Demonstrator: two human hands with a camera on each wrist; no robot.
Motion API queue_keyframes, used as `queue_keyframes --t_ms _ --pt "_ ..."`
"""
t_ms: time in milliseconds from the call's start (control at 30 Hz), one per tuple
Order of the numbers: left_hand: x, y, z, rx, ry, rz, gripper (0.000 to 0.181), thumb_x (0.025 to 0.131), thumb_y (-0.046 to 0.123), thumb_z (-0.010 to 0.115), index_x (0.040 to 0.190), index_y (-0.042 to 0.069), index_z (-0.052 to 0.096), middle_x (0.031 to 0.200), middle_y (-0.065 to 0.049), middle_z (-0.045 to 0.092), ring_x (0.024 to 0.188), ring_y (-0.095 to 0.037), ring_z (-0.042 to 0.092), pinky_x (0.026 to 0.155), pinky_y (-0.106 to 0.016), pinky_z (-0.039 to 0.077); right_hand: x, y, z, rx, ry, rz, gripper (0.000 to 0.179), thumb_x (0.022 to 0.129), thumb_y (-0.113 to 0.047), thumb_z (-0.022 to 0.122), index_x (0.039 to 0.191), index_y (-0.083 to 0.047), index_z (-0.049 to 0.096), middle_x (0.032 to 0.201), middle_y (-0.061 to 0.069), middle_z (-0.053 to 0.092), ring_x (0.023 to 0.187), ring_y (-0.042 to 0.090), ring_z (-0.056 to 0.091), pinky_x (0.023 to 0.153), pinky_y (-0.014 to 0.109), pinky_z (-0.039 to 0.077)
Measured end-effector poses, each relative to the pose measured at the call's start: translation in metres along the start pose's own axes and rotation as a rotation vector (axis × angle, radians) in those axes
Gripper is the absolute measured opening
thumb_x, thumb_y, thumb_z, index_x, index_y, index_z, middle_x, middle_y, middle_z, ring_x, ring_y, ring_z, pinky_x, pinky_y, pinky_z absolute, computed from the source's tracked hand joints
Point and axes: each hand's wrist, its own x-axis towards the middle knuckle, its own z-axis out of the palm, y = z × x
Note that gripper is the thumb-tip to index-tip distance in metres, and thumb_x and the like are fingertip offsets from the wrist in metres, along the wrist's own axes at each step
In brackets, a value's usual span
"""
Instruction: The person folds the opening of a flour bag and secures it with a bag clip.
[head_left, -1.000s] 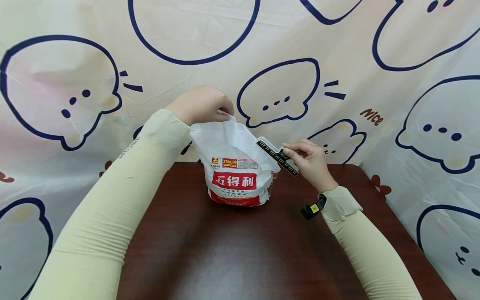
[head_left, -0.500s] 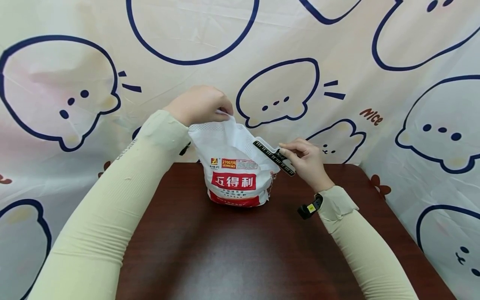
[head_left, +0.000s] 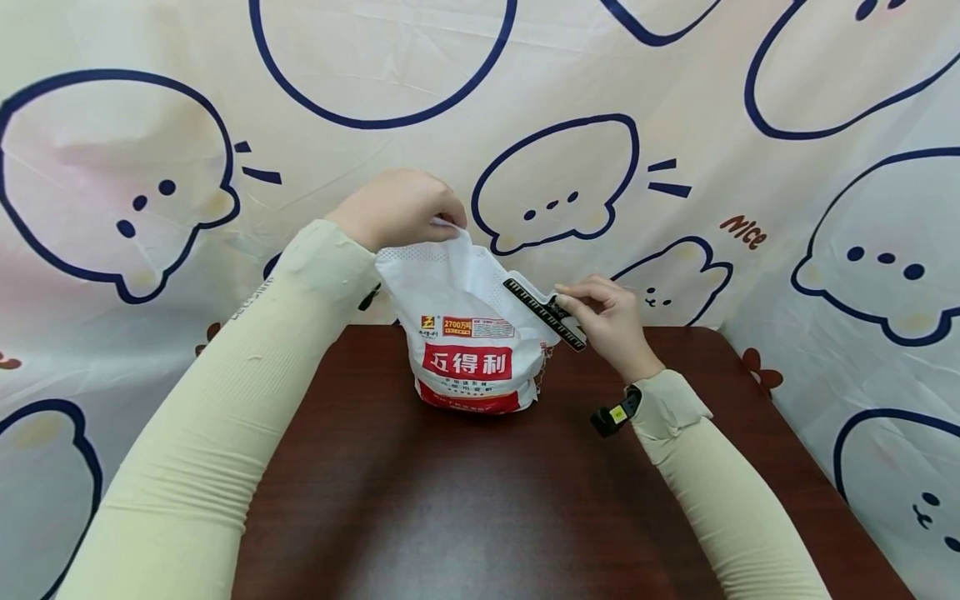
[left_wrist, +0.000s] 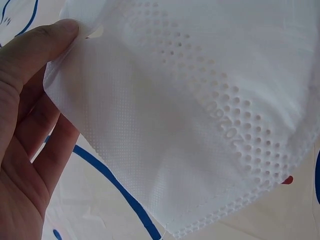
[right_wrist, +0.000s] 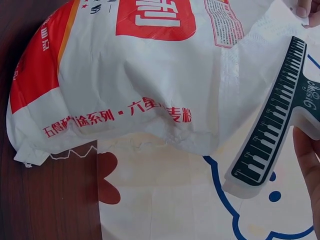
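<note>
A white and red flour bag (head_left: 467, 365) stands upright on the table, bulging at the bottom. My left hand (head_left: 405, 207) pinches its top edge and holds it up; in the left wrist view the thumb (left_wrist: 57, 37) lies over the white, hole-dotted bag mouth (left_wrist: 150, 115). At the bag's right side, my right hand (head_left: 611, 321) grips a white bag clip (head_left: 544, 313) printed with black piano keys. The clip slants down to the right, its long bar overlapping the bag's upper right edge in the head view. In the right wrist view, fingers (right_wrist: 306, 155) hold the clip's handle.
Beneath the bag is a dark brown wooden table (head_left: 480, 508). A cream curtain (head_left: 555, 67) with blue cartoon outlines hangs behind and to both sides. A black strap device (head_left: 617, 412) sits on the right wrist.
My right hand and the clip have moved slightly left toward the bag. The left hand keeps its hold on the bag's top almost unmoved.
</note>
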Motion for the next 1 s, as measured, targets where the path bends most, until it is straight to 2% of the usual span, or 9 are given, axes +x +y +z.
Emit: queue_keyframes --t_ms 367,600,800,1000 --pt "0.000 0.000 0.000 -0.007 0.009 0.007 0.019 0.095 0.013 0.073 0.111 0.005 0.078 0.108 -0.013 0.074 0.098 -0.028 0.068 0.097 -0.042 0.054 0.000 0.000 0.005 0.011 0.010 0.009 0.015 0.089 0.006 0.073 0.103 0.003 0.078 0.090 0.016 0.071 0.076 0.010 0.055 0.063 0.016 0.045" --pt "0.000 -0.003 0.001 -0.002 0.025 0.025 0.017 0.095 0.013 0.072 0.108 0.005 0.078 0.106 -0.012 0.074 0.097 -0.028 0.068 0.096 -0.042 0.054 -0.001 0.001 0.009 0.027 0.014 0.003 0.013 0.091 0.001 0.073 0.103 0.003 0.078 0.086 0.012 0.070 0.074 0.012 0.051 0.061 0.019 0.042" --pt "-0.001 -0.004 0.001 -0.011 0.019 0.016 0.018 0.095 0.014 0.072 0.110 0.006 0.078 0.107 -0.012 0.074 0.098 -0.028 0.067 0.096 -0.042 0.054 -0.001 0.003 0.013 0.016 0.027 -0.016 0.013 0.091 -0.002 0.074 0.102 0.000 0.079 0.087 0.011 0.071 0.075 0.014 0.052 0.061 0.019 0.042" --pt "-0.002 -0.004 0.000 -0.016 0.022 0.018 0.018 0.095 0.013 0.072 0.110 0.005 0.078 0.107 -0.013 0.074 0.097 -0.028 0.068 0.096 -0.042 0.054 -0.001 0.003 0.018 0.000 0.042 0.015 0.014 0.089 0.003 0.074 0.102 0.003 0.078 0.089 0.014 0.070 0.076 0.011 0.050 0.063 0.018 0.041"
